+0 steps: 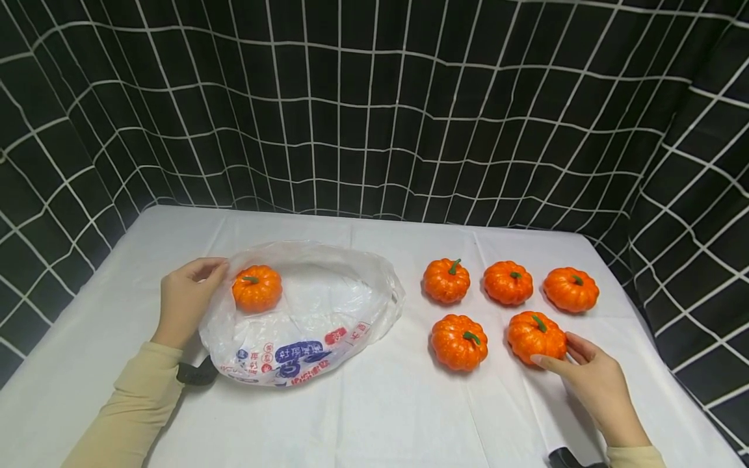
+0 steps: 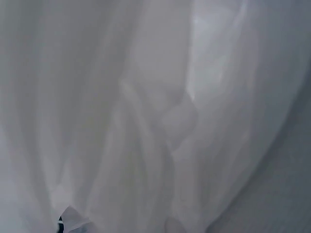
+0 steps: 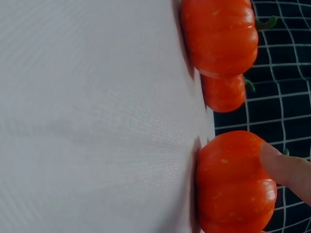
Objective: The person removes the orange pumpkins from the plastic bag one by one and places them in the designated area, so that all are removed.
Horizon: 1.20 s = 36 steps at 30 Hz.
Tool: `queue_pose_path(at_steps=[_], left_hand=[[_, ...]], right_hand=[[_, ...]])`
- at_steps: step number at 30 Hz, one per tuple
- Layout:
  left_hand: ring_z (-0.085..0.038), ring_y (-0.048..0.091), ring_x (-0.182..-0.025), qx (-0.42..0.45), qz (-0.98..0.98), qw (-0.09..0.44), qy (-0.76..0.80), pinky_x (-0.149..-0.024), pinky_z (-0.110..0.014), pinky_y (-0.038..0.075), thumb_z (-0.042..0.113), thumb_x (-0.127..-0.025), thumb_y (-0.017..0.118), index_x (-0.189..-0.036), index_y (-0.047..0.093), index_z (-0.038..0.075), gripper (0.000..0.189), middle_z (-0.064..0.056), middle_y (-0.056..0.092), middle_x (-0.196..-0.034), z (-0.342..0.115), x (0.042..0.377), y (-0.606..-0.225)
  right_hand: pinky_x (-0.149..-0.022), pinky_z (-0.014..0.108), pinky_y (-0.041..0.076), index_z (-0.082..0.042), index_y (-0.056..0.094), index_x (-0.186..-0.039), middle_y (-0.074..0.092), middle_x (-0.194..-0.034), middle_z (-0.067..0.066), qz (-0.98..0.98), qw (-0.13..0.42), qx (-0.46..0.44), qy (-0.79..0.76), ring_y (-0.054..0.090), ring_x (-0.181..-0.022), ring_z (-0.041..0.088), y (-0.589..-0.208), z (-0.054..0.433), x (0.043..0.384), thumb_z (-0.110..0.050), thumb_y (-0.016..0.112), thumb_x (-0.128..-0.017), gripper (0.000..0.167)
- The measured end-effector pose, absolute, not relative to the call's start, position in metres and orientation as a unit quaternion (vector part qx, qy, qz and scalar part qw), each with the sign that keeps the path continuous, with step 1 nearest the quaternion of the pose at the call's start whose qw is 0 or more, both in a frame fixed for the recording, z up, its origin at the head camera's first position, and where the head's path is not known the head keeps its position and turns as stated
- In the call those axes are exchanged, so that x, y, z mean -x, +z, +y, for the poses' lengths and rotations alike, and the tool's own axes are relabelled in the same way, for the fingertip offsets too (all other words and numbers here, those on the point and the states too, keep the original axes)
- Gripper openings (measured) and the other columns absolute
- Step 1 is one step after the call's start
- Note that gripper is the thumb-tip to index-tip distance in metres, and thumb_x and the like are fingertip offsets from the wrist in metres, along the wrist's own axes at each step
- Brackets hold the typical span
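Note:
At the left of the head view, my left hand [image 1: 190, 296] pinches the rim of a thin white plastic bag [image 1: 339, 266] with red and blue print. The bag lies with its mouth spread, and one small orange pumpkin [image 1: 257, 289] with a green stem sits inside. Pale, blurred bag film [image 2: 146, 121] fills most of the left wrist view, so those fingers are hidden there. At the right, my right hand [image 1: 597, 380] holds another small pumpkin [image 1: 535, 335], thumb on its near side and fingers on its right. This pumpkin [image 3: 235, 184] appears low in the right wrist view.
Several more pumpkins stand between the bag and the table's right side: one [image 1: 459, 342] just left of the held one, others [image 1: 508, 283] in a row behind. White cloth covers the table [image 1: 386, 422]. Black curtains [image 1: 374, 110] with white grid lines rise behind and at both sides.

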<state>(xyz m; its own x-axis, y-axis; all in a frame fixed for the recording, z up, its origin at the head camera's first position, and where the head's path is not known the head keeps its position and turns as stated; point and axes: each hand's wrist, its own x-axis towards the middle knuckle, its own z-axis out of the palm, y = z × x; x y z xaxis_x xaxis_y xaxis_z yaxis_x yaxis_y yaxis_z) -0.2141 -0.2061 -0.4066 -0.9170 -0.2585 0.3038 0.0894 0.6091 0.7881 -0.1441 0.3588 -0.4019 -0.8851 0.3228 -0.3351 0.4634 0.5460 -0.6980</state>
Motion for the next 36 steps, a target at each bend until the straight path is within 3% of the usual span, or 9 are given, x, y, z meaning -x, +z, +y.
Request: queue_pose_path(at_steps=[6, 13, 19, 22, 26, 36], left_hand=[[-0.037, 0.066, -0.111, -0.049, -0.87, 0.192, -0.451, -0.099, -0.051, 0.052, 0.023, -0.097, 0.065, -0.113, 0.072, 0.0, 0.03, -0.021, 0.072, -0.115, -0.207, 0.213, -0.408], [-0.036, 0.066, -0.111, -0.051, -0.871, 0.196, -0.448, -0.099, -0.051, 0.052, 0.023, -0.097, 0.064, -0.112, 0.072, 0.0, 0.029, -0.021, 0.073, -0.114, -0.208, 0.213, -0.407], [-0.035, 0.066, -0.111, -0.052, -0.869, 0.196, -0.451, -0.099, -0.05, 0.053, 0.023, -0.097, 0.064, -0.113, 0.072, 0.0, 0.029, -0.021, 0.072, -0.114, -0.209, 0.212, -0.405], [-0.036, 0.065, -0.111, -0.05, -0.869, 0.194, -0.453, -0.099, -0.05, 0.053, 0.023, -0.097, 0.064, -0.113, 0.072, 0.0, 0.029, -0.021, 0.072, -0.115, -0.21, 0.213, -0.405], [-0.036, 0.065, -0.113, -0.048, -0.871, 0.191, -0.45, -0.099, -0.051, 0.053, 0.024, -0.098, 0.063, -0.114, 0.071, 0.0, 0.031, -0.021, 0.071, -0.117, -0.21, 0.213, -0.406], [-0.037, 0.065, -0.111, -0.038, -0.861, 0.197, -0.468, -0.1, -0.051, 0.052, 0.024, -0.096, 0.065, -0.113, 0.072, 0.0, 0.03, -0.021, 0.072, -0.115, -0.208, 0.217, -0.407]], right_hand=[[-0.116, 0.052, 0.031, 0.001, 0.017, -0.157, 0.021, -0.161, 0.026, 0.883, 0.053, -0.219, -0.411, 0.028, -0.148, 0.043, -0.395, 0.354, 0.14, -0.039, 0.075, -0.088, 0.098], [-0.108, 0.025, 0.037, -0.011, 0.034, -0.155, 0.032, -0.162, 0.011, 0.884, -0.067, -0.19, -0.421, 0.036, -0.146, 0.034, -0.363, 0.315, 0.134, -0.031, 0.08, -0.084, 0.087], [-0.093, 0.005, 0.044, -0.009, 0.044, -0.149, 0.043, -0.156, 0.012, 0.873, -0.082, -0.082, -0.474, 0.044, -0.141, 0.032, -0.341, 0.265, 0.135, -0.024, 0.083, -0.081, 0.081], [-0.093, 0.004, 0.045, -0.005, 0.049, -0.145, 0.05, -0.15, 0.014, 0.857, -0.083, -0.029, -0.508, 0.05, -0.138, 0.026, -0.337, 0.241, 0.139, -0.016, 0.084, -0.079, 0.075], [-0.101, 0.014, 0.045, -0.004, 0.053, -0.14, 0.055, -0.145, 0.011, 0.841, -0.063, 0.01, -0.538, 0.052, -0.136, 0.019, -0.334, 0.213, 0.152, -0.013, 0.084, -0.078, 0.07], [-0.109, 0.036, 0.045, -0.003, 0.056, -0.137, 0.056, -0.144, 0.015, 0.813, 0.019, 0.058, -0.579, 0.052, -0.137, 0.028, -0.349, 0.153, 0.179, -0.012, 0.085, -0.078, 0.066]])
